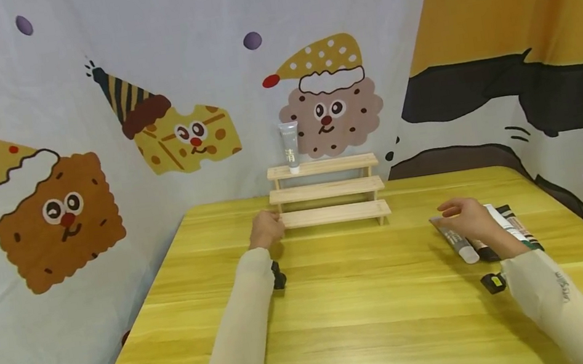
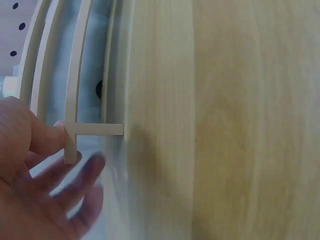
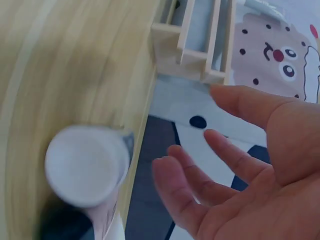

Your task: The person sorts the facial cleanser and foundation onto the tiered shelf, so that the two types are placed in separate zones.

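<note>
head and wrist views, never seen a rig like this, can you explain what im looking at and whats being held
There's no machine here: a person works with bare hands. The head view looks forward and down from a head-worn camera. The other two come from the left wrist camera and right wrist camera.

On the table stands a three-tier wooden rack, with an upright tube on its top shelf. To the right lie a gray tube and several others.

The left hand holds the rack's lowest shelf end. The right hand, above the lying tubes, grips nothing.
</note>
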